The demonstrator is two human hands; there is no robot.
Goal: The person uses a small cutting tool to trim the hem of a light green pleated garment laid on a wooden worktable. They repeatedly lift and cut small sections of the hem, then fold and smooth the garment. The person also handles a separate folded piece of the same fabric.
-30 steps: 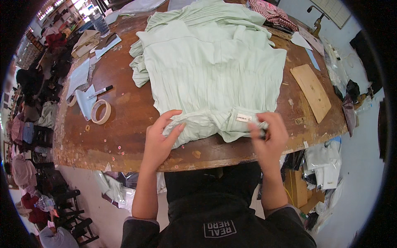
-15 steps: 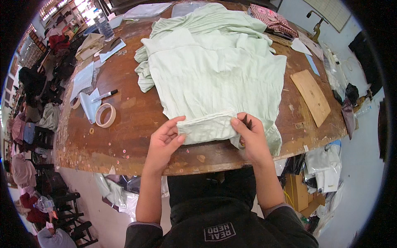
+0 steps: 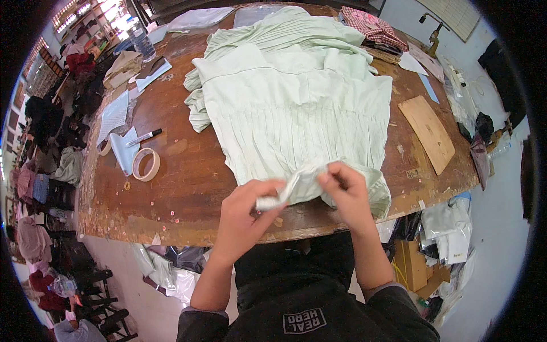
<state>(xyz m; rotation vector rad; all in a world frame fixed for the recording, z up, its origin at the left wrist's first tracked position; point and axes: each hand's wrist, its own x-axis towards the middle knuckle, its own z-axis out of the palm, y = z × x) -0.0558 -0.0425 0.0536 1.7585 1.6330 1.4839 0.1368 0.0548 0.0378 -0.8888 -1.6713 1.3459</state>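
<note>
Showing surface wear, the brown worktop carries a pale green garment across its middle; flat tan board lies to the right; left hand and right hand, slightly blurred, have fingers gripping the garment's bunched near end; tape roll lies at left, marker just beyond
</note>
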